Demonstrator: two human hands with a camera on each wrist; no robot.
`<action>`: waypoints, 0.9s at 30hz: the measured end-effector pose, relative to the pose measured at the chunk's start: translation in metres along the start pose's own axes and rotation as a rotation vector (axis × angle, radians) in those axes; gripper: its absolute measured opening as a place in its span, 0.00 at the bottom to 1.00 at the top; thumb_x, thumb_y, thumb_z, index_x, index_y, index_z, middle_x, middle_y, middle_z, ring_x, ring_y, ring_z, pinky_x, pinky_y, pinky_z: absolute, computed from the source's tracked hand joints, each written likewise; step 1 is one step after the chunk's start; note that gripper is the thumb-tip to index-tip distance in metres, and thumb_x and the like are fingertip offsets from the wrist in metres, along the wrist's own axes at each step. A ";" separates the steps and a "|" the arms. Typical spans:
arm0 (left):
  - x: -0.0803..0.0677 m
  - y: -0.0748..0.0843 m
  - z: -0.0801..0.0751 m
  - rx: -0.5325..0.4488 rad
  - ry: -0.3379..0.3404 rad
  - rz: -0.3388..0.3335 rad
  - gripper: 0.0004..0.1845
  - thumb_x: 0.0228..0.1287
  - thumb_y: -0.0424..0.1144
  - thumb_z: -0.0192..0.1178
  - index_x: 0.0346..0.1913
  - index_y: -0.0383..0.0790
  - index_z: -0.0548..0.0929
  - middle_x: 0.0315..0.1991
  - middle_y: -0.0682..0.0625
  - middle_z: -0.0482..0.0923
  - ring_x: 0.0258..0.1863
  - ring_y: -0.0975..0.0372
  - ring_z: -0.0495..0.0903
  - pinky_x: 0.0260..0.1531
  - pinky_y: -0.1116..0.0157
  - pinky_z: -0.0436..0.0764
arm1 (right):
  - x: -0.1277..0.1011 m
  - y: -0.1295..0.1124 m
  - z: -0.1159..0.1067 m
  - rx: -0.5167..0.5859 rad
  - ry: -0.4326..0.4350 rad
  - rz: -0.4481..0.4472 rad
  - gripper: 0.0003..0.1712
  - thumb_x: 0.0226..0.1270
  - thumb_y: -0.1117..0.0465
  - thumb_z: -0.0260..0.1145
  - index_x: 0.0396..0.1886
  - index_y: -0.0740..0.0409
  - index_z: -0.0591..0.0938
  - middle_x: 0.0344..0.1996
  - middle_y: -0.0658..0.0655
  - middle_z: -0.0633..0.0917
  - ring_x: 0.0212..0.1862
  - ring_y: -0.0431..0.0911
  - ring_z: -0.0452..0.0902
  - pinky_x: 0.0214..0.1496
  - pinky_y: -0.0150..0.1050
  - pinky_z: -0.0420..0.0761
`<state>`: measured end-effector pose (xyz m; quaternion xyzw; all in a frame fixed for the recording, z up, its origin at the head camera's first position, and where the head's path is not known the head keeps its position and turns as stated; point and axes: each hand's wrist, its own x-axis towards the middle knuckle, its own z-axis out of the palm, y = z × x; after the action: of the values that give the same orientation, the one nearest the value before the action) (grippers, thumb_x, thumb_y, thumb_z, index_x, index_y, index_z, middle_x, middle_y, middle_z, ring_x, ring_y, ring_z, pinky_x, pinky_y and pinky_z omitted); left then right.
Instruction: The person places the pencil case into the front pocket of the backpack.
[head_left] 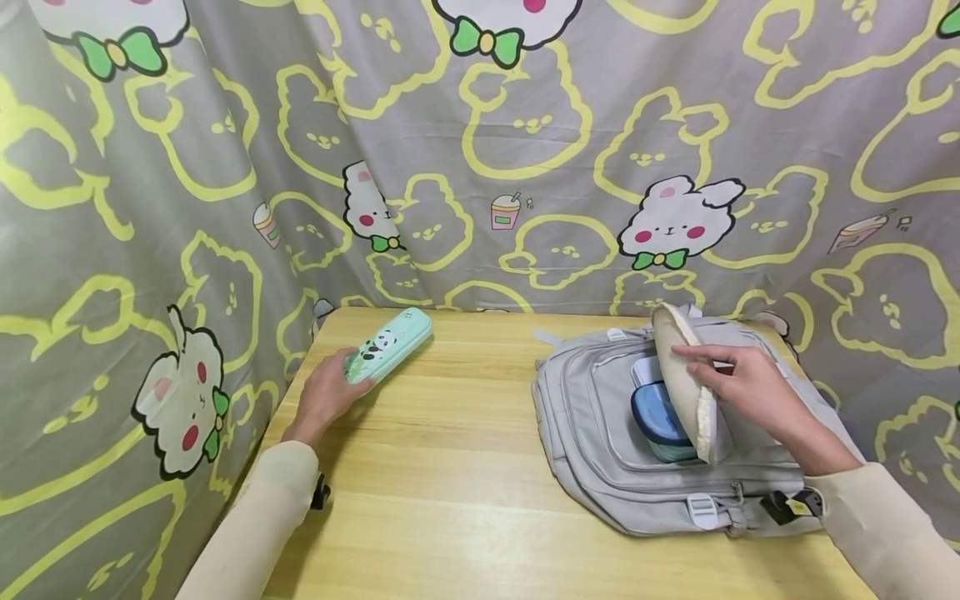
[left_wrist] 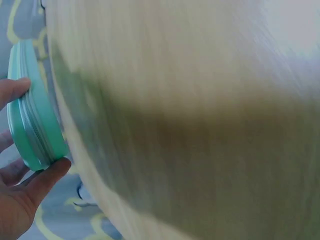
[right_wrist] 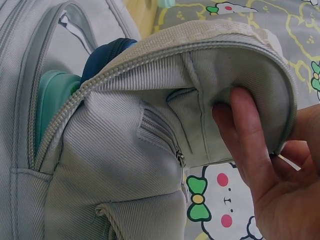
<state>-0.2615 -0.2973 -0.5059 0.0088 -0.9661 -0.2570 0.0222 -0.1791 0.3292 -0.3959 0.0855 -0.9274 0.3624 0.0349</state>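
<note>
My left hand [head_left: 327, 396] grips a mint-green zip pencil case [head_left: 390, 343] with a panda on its lid, at the left of the table. In the left wrist view, thumb and fingers span the zipped side of the case. A grey backpack [head_left: 577, 417] lies flat on the right, its front pocket unzipped. With my right hand [head_left: 750, 392] I pinch the pocket's cream flap [head_left: 678, 379] and hold it raised. In the open pocket sit a dark blue case [head_left: 660, 412] and, under it, a green one [head_left: 675, 452]. The flap hides part of both.
The wooden table [head_left: 442, 467] stretches between the pencil case and the backpack. A grey curtain [head_left: 450, 142] with rabbit prints hangs behind the table and along its left side. A pale strap buckle [head_left: 703, 511] lies at the backpack's near edge.
</note>
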 end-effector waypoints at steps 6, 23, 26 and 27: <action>0.003 0.025 0.006 -0.012 -0.025 0.076 0.41 0.70 0.50 0.73 0.80 0.39 0.71 0.73 0.32 0.76 0.65 0.41 0.78 0.64 0.40 0.77 | 0.000 -0.001 0.000 -0.009 -0.009 0.005 0.20 0.83 0.59 0.66 0.68 0.60 0.87 0.52 0.66 0.85 0.20 0.37 0.61 0.22 0.37 0.71; 0.011 0.093 0.025 0.022 -0.109 0.251 0.41 0.66 0.52 0.77 0.79 0.45 0.74 0.75 0.37 0.76 0.71 0.41 0.78 0.70 0.39 0.77 | 0.001 -0.002 -0.001 -0.006 -0.025 0.026 0.21 0.84 0.59 0.66 0.69 0.60 0.86 0.48 0.63 0.85 0.21 0.37 0.65 0.23 0.36 0.73; 0.012 0.102 0.028 0.036 -0.123 0.265 0.41 0.66 0.53 0.76 0.79 0.47 0.74 0.75 0.37 0.76 0.71 0.41 0.78 0.70 0.39 0.77 | 0.001 -0.002 -0.002 -0.004 -0.024 0.030 0.21 0.84 0.58 0.66 0.69 0.60 0.86 0.50 0.65 0.86 0.22 0.37 0.67 0.24 0.36 0.74; 0.013 0.105 0.030 0.041 -0.128 0.272 0.41 0.66 0.53 0.76 0.79 0.48 0.74 0.75 0.38 0.77 0.71 0.41 0.78 0.70 0.39 0.77 | 0.001 -0.003 -0.002 -0.004 -0.023 0.031 0.21 0.84 0.58 0.66 0.69 0.60 0.86 0.50 0.65 0.86 0.22 0.37 0.66 0.23 0.36 0.74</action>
<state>-0.2765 -0.1916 -0.4790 -0.1381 -0.9629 -0.2317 -0.0052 -0.1794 0.3289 -0.3923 0.0753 -0.9297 0.3599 0.0187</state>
